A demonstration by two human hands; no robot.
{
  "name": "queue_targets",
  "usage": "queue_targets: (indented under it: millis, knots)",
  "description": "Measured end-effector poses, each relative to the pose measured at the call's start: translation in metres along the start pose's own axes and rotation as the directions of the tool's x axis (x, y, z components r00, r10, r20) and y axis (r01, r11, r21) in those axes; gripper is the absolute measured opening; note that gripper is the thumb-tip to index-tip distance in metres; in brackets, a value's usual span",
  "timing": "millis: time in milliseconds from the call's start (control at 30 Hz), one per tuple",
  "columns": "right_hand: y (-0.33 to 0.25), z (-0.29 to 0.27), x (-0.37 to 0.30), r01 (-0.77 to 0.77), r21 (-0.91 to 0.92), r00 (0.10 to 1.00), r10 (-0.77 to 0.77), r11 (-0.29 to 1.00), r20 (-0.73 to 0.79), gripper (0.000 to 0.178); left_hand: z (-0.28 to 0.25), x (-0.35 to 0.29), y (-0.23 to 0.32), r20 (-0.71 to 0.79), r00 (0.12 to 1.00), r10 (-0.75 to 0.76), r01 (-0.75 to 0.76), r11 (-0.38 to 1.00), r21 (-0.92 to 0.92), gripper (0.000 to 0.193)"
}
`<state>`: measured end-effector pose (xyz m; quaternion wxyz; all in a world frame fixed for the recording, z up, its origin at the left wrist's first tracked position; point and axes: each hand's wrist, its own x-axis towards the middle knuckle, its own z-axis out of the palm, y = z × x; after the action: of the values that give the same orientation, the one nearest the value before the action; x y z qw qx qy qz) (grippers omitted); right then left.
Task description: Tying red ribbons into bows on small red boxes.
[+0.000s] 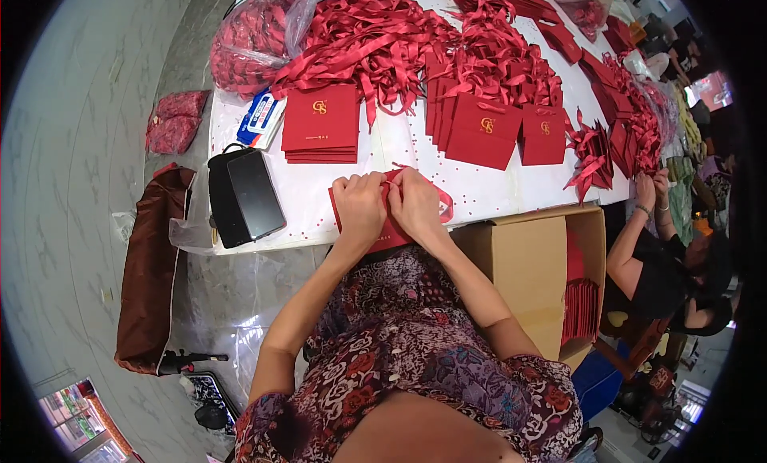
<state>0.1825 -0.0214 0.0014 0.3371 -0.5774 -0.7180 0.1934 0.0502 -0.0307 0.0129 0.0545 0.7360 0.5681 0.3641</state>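
Observation:
At the table's near edge, my left hand point(359, 201) and my right hand point(415, 206) are side by side, fingers closed at the top edge of a red paper gift bag point(393, 238). A bit of red ribbon shows at my fingertips; the exact grip is hidden by my knuckles. Beside my right hand a loop of pinkish-red ribbon point(447, 207) lies on the table. Beyond my left hand stands a neat stack of red gift bags point(319, 126) with gold print. More red bags point(481, 131) with ribbon handles lie farther right.
A large heap of red ribbons point(375, 39) covers the far table point(487, 190). A phone point(254, 193) on a black pouch lies at the left. An open cardboard box point(523, 279) of red bags stands at my right. Another person's hands point(653, 193) work at far right.

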Motion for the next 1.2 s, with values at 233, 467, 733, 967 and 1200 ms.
queue_targets:
  millis: [233, 467, 733, 967, 1200]
  knots:
    - [-0.006, -0.005, 0.003, -0.049, 0.021, 0.999, 0.049, 0.999, 0.022, 0.017, -0.005, -0.003, 0.013, -0.026, 0.991, -0.134, 0.129, 0.983, -0.133, 0.012]
    - [-0.003, -0.006, -0.005, -0.032, 0.235, 0.999, 0.036, 0.971, -0.013, 0.013, -0.009, -0.003, -0.003, 0.066, 0.992, -0.103, 0.112, 0.983, -0.144, 0.014]
    - [0.01, -0.039, 0.017, -0.078, 0.244, 0.994, 0.056, 0.967, 0.097, 0.013, -0.029, 0.014, -0.003, 0.237, 0.971, 0.0, 0.034, 0.99, -0.139, 0.012]
    - [0.032, -0.044, 0.044, -0.56, 0.32, 0.664, 0.183, 0.764, 0.725, 0.019, -0.036, 0.022, -0.004, 0.224, 0.914, 0.339, -0.322, 0.94, -0.11, 0.013]
    - [0.033, -0.01, 0.051, -0.394, 0.37, 0.844, 0.172, 0.841, 0.509, 0.021, -0.037, 0.022, -0.001, 0.171, 0.939, 0.297, -0.281, 0.953, -0.113, 0.009]
